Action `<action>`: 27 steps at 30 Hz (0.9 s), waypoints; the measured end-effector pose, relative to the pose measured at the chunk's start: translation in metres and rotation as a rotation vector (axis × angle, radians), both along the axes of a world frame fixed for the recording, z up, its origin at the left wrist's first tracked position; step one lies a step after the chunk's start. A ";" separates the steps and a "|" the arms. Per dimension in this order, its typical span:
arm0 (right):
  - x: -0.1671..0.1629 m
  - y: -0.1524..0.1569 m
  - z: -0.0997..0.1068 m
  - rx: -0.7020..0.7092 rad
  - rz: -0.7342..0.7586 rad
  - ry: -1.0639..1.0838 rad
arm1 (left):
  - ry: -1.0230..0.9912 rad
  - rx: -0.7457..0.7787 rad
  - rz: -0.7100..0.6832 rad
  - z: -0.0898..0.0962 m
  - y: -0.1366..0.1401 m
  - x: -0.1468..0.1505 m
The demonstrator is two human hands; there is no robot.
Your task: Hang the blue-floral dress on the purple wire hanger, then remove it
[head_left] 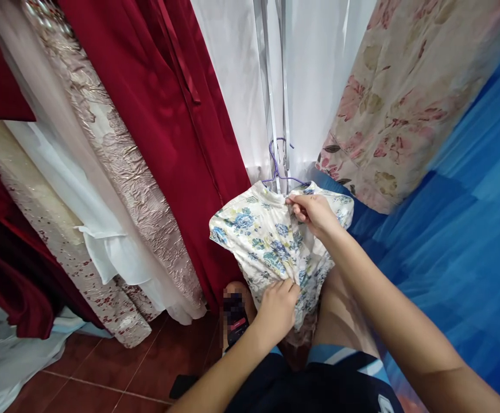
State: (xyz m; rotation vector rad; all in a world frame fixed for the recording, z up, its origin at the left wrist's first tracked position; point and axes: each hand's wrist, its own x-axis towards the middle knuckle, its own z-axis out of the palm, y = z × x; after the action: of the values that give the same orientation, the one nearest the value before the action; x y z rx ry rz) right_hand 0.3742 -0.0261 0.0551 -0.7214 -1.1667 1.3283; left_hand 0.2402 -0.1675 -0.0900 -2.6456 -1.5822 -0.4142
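Observation:
A short-sleeved white blouse with blue flowers (pixel 250 229) hangs on a thin purple hanger (pixel 276 163) in front of me. My right hand (pixel 312 213) is closed, pinching the blouse's edge at the neckline with thumb and forefinger. Lower down, my left hand (pixel 279 307) grips the front of the blouse, and the cloth is drawn into creases there. The hanger's hook rises from the collar beside two pale hanging straps (pixel 285 97). What lies under the fingers of my left hand is hidden.
Dark red cloth (pixel 159 143) and pale textured garments (pixel 116 149) hang at the left. White fabric (pixel 232 69) hangs behind the blouse. To the right are a pink-flowered cloth (pixel 387 126) and blue tulle (pixel 460 246). Red-brown floor tiles (pixel 103 367) show below.

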 end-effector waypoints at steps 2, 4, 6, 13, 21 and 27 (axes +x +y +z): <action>-0.002 0.000 0.006 0.048 -0.010 -0.043 | 0.100 -0.035 -0.054 0.010 0.007 -0.006; -0.005 -0.006 0.006 0.092 -0.021 -0.097 | 0.041 -0.037 -0.113 0.027 0.017 -0.013; -0.006 -0.013 0.003 0.120 -0.039 -0.138 | -0.179 0.048 -0.115 0.052 0.031 -0.020; -0.001 -0.022 -0.003 0.244 -0.016 -0.236 | -0.492 0.364 -0.067 0.153 0.094 -0.035; -0.013 -0.012 -0.038 0.223 -0.131 -0.333 | -0.625 0.643 0.030 0.184 0.117 -0.045; 0.000 -0.018 -0.079 0.145 -0.074 -0.352 | -1.050 0.649 0.405 0.151 0.149 -0.138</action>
State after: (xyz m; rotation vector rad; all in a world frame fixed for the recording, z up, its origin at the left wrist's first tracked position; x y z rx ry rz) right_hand 0.3738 -0.0438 -0.0237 -0.9067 -1.4846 1.0685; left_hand 0.1023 -0.0186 0.0607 -1.5616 -1.6259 -2.0539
